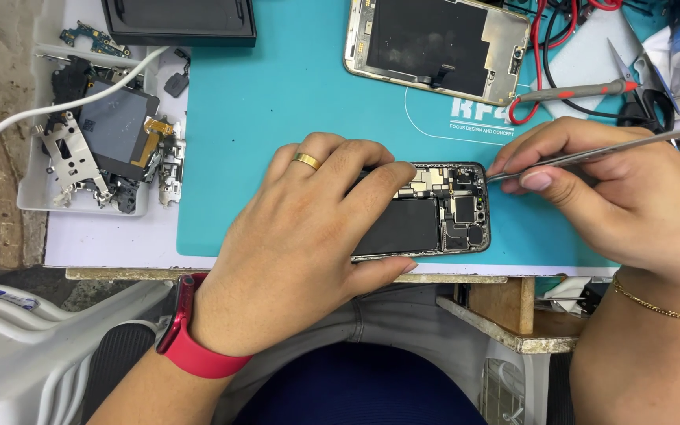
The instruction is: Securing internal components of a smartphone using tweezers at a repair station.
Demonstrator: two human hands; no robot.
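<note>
Teal matting (277, 102) spreads across the bench under both hands, the biggest thing here, with white board showing at its left and near edges. Beyond the right hand, at the far side of the mat, lies a second phone frame (437, 47), gold-edged and face-open, with red and black probe leads (548, 39) looping just past it. Off to the left of the left hand sits a white tray (33, 197) heaped with dark shields, brackets and a flex strip, a white cable (57, 110) arching over it. The left hand (301, 236), gold ring on one finger and a red watch band at the wrist, is spread flat over the opened phone (434, 211), fingers pinning its top edge and thumb hooked under its near edge. That phone lies on the mat between the two hands, black battery and circuit board exposed. The right hand (615, 197) pinches slim metal tweezers (584, 153), whose tips meet the phone's far right corner.
</note>
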